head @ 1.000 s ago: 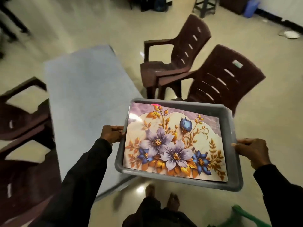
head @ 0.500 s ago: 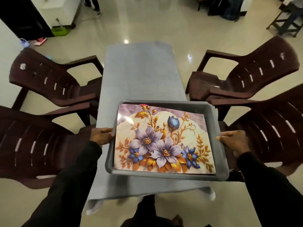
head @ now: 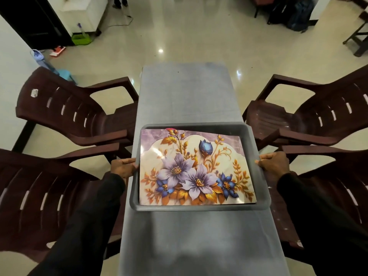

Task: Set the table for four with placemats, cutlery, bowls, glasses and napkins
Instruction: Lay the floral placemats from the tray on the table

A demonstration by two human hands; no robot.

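- My left grip (head: 123, 167) is curled round the left rim of the grey tray (head: 199, 208), thumb on top of the edge and the other fingers tucked under where I can't see them.
- My right grip (head: 273, 165) has the right rim the same way: knuckles up, fingers wrapped over the edge, holding nothing but the tray.
- Both sleeves are black and come in from the bottom corners.
- The floral placemat (head: 195, 168) lies flat in the tray and fills nearly the whole bottom. It's got purple and blue flowers with gold leaves on a cream panel.
- A tiny bit of something pink (head: 170, 128) peeks out at the placemat's far edge. Honestly can't tell what it is.
- The tray sits over the near half of the long grey surface (head: 187, 92), roughly centred across it. There's a shadow on the cloth in front of it, and I can't tell whether the tray is resting on the cloth or just above it.
- There are four dark brown plastic chairs, two per side: far left chair (head: 69, 112), near left chair (head: 39, 196), far right chair (head: 308, 120), near right chair (head: 328, 186). All of them face in toward the surface.
- Beyond that it's a shiny pale floor (head: 179, 36), with a white cabinet (head: 83, 10) and a green thing (head: 80, 39) at the top left and some dark bags (head: 294, 14) at the top right.
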